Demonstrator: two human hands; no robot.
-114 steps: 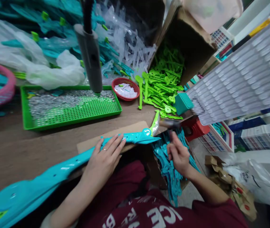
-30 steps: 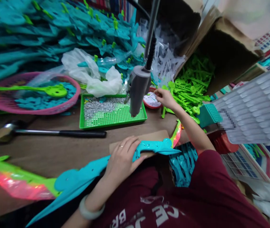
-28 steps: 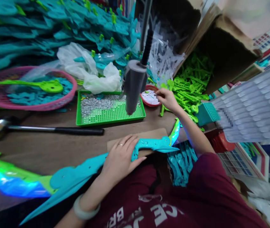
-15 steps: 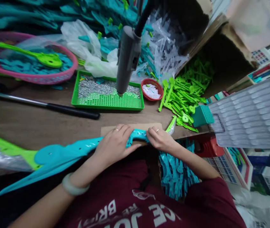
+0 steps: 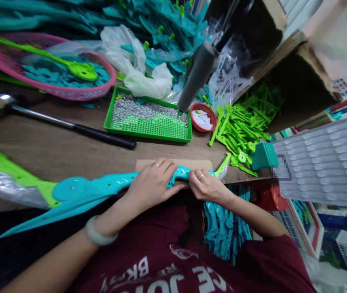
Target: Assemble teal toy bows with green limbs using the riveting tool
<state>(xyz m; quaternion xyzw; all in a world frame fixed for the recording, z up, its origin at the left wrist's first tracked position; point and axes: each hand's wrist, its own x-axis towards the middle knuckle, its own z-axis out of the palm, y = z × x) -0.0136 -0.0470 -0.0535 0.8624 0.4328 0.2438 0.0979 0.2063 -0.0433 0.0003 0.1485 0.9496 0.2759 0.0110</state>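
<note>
A long turquoise plastic toy sword [image 5: 100, 189] lies along the near edge of the wooden table [image 5: 54, 152], its hilt end resting on a cardboard pad [image 5: 173, 163]. My left hand [image 5: 153, 185] presses down on the sword, fingers curled over it. My right hand [image 5: 205, 186] sits just to its right, fingers pinched at the sword's end near a green piece [image 5: 223, 163]. What the right fingers pinch is too small to name. Past the pad stands a small red basket [image 5: 203, 118] of white bits.
A green tray [image 5: 149, 120] of small metal parts lies beyond the pad, a grey hanging tool [image 5: 195, 79] over it. A hammer [image 5: 60, 124] lies left. A pink basket [image 5: 51, 67], loose green parts [image 5: 240, 128], a cardboard box [image 5: 286, 73] and white trays [image 5: 326, 158] ring the table.
My right hand came back from the red basket to the sword's end beside my left hand. The left hand stayed on the sword.
</note>
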